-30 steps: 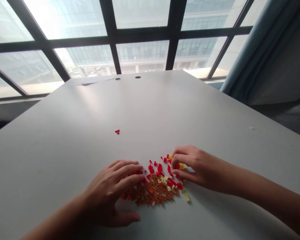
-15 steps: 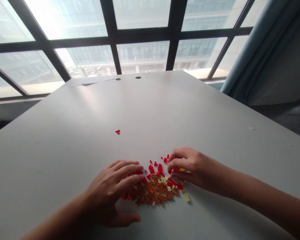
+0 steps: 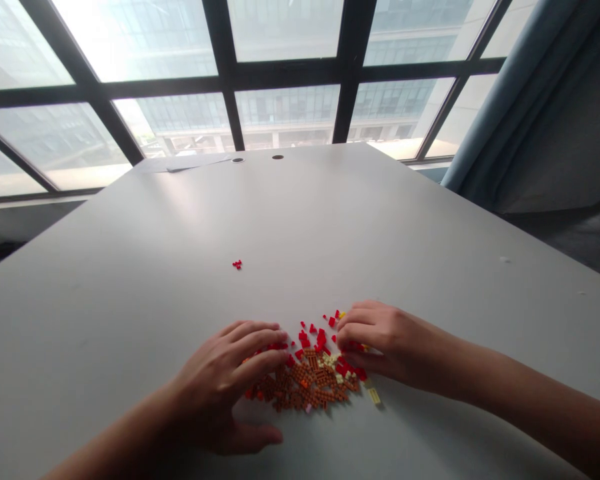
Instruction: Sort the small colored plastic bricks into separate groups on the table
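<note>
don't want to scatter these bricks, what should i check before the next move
1. Left hand clear of the brick pile: not ok, its fingers reach over the pile's left part.
2. Right hand at the bricks: ok, it is at the pile's right side.
3. Brick held in the right hand: cannot tell, the hand hides it.
4. Small red cluster apart from the pile: ok, it lies farther up the table.
5. Pile compact: not ok, red bricks are strewn along its far edge.
</note>
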The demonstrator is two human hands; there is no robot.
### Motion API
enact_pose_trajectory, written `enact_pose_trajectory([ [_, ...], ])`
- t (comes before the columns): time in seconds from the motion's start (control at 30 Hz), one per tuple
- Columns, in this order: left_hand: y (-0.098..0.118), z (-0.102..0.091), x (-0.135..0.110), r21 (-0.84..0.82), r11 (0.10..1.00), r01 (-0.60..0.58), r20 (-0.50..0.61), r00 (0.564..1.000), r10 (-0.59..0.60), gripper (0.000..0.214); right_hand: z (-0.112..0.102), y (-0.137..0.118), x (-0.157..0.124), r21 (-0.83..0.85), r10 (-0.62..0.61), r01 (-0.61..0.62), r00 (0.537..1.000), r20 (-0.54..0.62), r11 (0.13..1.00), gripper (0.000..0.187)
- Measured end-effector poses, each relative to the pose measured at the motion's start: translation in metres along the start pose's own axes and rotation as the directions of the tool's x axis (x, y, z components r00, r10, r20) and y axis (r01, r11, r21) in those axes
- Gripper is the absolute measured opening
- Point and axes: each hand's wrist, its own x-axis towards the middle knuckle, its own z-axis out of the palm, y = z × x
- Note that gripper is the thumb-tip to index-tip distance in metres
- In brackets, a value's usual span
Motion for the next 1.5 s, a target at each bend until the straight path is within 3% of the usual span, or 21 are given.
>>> enact_pose_trajectory([
  [0.23, -0.001, 0.001, -0.001, -0.005, 1.000, 0.007, -0.018, 1.000, -0.007, 0.064, -0.001, 0.000, -0.002, 0.076, 0.117, -0.121, 0.992, 0.045, 0.990, 0.016],
  [0.37, 0.002, 0.005, 0.000, 0.028, 0.996, 0.084, -0.159, 0.984, -0.078, 0.037, -0.001, -0.002, 0.000, 0.171, 0.136, -0.129, 0.990, -0.030, 0.977, 0.017],
  [0.5, 0.014, 0.005, 0.011, -0.007, 0.956, 0.293, -0.351, 0.895, -0.277, 0.007, -0.001, -0.011, 0.008, 0.406, 0.218, -0.134, 0.962, -0.166, 0.904, 0.010],
  [0.57, 0.022, 0.005, 0.016, -0.083, 0.924, 0.374, -0.376, 0.846, -0.377, 0.006, 0.001, -0.018, 0.012, 0.495, 0.249, -0.109, 0.942, -0.226, 0.862, 0.006],
  [0.67, 0.031, 0.007, 0.022, -0.157, 0.889, 0.430, -0.360, 0.813, -0.457, 0.009, 0.007, -0.028, 0.018, 0.585, 0.293, -0.087, 0.918, -0.268, 0.806, 0.005],
  [0.83, 0.038, 0.014, 0.024, -0.067, 0.906, 0.417, -0.447, 0.799, -0.401, 0.016, 0.018, -0.041, 0.024, 0.697, 0.456, -0.178, 0.859, -0.235, 0.695, 0.006],
  [0.97, 0.041, 0.015, 0.026, 0.051, 0.926, 0.375, -0.549, 0.785, -0.287, 0.011, 0.024, -0.047, 0.027, 0.816, 0.550, -0.236, 0.827, -0.117, 0.528, 0.015],
  [1.1, 0.043, 0.015, 0.028, 0.088, 0.931, 0.353, -0.576, 0.781, -0.242, 0.005, 0.026, -0.049, 0.028, 0.882, 0.592, -0.257, 0.805, -0.030, 0.395, 0.023],
  [1.2, 0.044, 0.015, 0.027, 0.076, 0.935, 0.345, -0.562, 0.790, -0.246, 0.006, 0.027, -0.049, 0.027, 0.883, 0.597, -0.252, 0.802, -0.039, 0.396, 0.022],
  [1.5, 0.045, 0.012, 0.029, 0.077, 0.930, 0.361, -0.551, 0.793, -0.262, 0.012, 0.028, -0.047, 0.026, 0.797, 0.537, -0.242, 0.835, -0.119, 0.553, 0.016],
])
